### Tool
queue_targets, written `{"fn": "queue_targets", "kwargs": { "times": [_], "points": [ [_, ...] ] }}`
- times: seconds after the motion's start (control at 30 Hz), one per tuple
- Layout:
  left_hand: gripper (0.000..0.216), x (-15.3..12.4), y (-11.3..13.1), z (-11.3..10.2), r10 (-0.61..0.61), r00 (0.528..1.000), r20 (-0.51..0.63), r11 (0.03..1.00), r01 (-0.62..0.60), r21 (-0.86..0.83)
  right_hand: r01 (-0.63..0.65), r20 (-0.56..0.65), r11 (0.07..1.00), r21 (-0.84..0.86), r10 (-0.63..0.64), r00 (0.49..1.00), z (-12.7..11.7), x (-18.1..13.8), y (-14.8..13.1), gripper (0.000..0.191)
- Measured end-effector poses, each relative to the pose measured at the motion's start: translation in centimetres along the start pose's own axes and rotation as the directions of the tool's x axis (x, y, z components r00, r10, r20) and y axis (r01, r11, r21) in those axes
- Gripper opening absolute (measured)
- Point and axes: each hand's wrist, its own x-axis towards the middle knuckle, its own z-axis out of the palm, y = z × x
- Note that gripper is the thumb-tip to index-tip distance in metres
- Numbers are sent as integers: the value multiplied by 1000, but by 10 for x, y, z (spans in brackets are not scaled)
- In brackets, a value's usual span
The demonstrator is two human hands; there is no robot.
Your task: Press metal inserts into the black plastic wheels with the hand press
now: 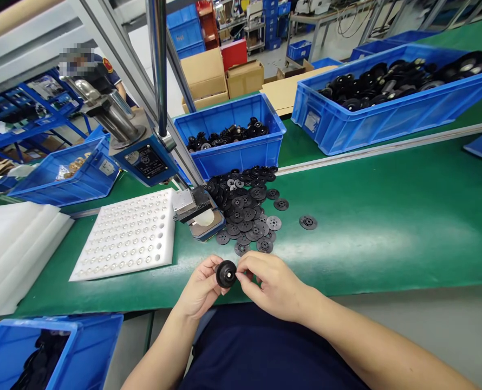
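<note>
The left hand [202, 290] has its grip closed around a small black wheel [226, 273], fingers curled behind it and thumb at its near-left edge. The wheel's flat face is turned up toward the head camera, probably so the hub can be seen. The right hand [273, 284] meets it from the other side, thumb and forefinger pressed together on the wheel's right rim; whether they also pinch some smaller piece I cannot tell. The wheel is held just above the near edge of the green table [387, 227], clear of the surface, which lets both hands work on it.

Just beyond the hands is a loose pile of flat black discs [245, 208], with one stray disc [308, 222] to its right. Touching the pile's left side is the head of a small press [200, 216], on a pillar. A white foam tray [127, 235] of round pockets lies left of that. Farther off, a blue bin [233, 151] holds more black parts, likely kept there as stock.
</note>
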Motion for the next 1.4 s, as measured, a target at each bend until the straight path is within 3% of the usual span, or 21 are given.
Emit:
{"fn": "queue_targets", "kwargs": {
  "times": [0.3, 0.67, 0.93, 1.23, 1.4],
  "points": [
    [38, 1, -11, 2, -40, 994, 99, 999, 39, 8, 23, -21, 1000, -16, -24, 1000, -1, -2, 0, 10],
    [40, 1, -14, 11, -119, 988, 95, 993, 117, 22, 82, 37, 994, -70, -79, 996, -14, -5, 1, 10],
    [53, 0, -12, 13, -168, 985, 33, 980, 163, 118, 123, 74, 981, -153, -113, 991, -16, -8, 3, 10],
    [58, 3, -8, 17, -277, 958, -73, 930, 286, 229, 162, 276, 926, -340, -66, 959, -15, -9, 9, 14],
    [59, 5, -10, 13, -282, 958, -50, 937, 286, 199, 155, 247, 921, -358, -66, 967, -12, -10, 12, 20]
  ]
}}
